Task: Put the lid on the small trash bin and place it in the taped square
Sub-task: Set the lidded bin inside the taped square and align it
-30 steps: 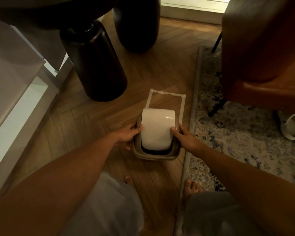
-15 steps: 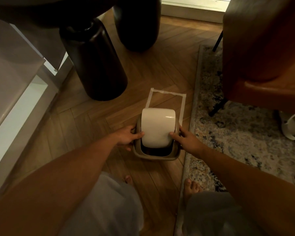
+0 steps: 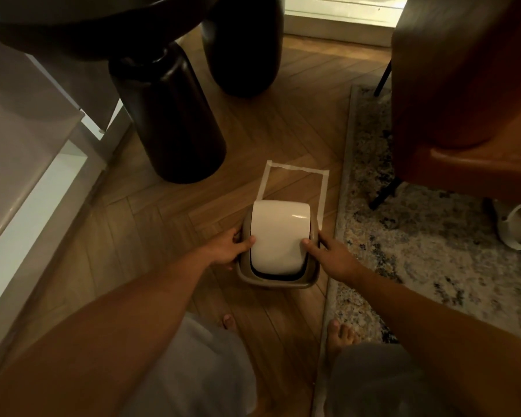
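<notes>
The scene was dimly lit in a warm amber cast. Light entered from a bright strip (image 3: 343,16) at the top edge. A small glare spot was seen on the lid (image 3: 278,236). The rug (image 3: 433,251) was rendered soft, and wide-angle bending was evident at the edges.

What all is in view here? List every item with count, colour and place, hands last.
Trash bin: one, taupe, on the wood floor, over the near end of the tape.
Lid: one, cream, on the bin.
Taped square: one, white, floor, far part visible.
Table legs: two, dark, behind the tape.
Rug: one, mottled grey, right.
Chair: one, brown, on the rug.
Feet: two, bare, near edge.
Left hand: on the bin's left side.
Right hand: on its right side.
</notes>
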### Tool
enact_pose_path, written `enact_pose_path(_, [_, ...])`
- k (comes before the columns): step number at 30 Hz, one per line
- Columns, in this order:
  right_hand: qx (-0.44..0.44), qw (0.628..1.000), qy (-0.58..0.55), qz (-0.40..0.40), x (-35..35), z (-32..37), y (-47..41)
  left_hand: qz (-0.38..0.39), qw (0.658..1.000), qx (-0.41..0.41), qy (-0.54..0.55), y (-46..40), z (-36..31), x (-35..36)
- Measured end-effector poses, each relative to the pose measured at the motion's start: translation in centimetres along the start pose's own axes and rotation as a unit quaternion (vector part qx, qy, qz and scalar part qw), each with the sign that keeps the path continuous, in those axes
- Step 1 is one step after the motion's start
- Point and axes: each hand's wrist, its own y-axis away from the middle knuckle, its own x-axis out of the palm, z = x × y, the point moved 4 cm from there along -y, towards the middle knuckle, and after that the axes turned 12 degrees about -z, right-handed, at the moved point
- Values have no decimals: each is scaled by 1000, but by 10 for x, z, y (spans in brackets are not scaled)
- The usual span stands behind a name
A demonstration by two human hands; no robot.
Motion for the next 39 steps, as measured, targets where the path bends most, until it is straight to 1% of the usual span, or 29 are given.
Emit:
enact_pose_path(3, [2, 999, -24, -44, 6, -3, 11, -39, 998, 0, 40, 0, -1, 12])
enact_pose_path(6, [-16, 996, -16, -84, 15, -7, 17, -95, 994, 25, 39, -1, 1, 24])
enact_pose_path(9, [-31, 992, -25, -121, 24, -12, 20, -147, 985, 16, 89, 0, 8, 38])
enact_pose_path(13, [-50, 987, -49, -146, 33, -21, 20, -219, 959, 1, 179, 3, 15, 61])
enact_pose_path(16, [-49, 985, -62, -154, 39, -26, 19, -276, 935, 9, 222, 6, 18, 71])
enact_pose_path(18, [-43, 984, -63, -162, 41, -28, 17, -282, 931, 18, 231, 5, 19, 72])
enact_pose_path(21, [-52, 983, -64, -164, 42, -32, 16, -291, 934, 34, 206, 4, 20, 71])
enact_pose_path(26, [-62, 981, -76, -165, 44, -39, 15, -305, 926, 83, 207, 5, 26, 71])
enact_pose_path(29, [-67, 980, -77, -168, 47, -46, 12, -319, 917, 100, 216, 4, 28, 74])
enact_pose_path(34, [-86, 973, -87, -194, 50, -53, 7, -349, 899, 125, 232, -1, 33, 77])
enact_pose_path(39, [-112, 968, -91, -206, 50, -49, -4, -338, 896, 150, 244, -21, 34, 72])
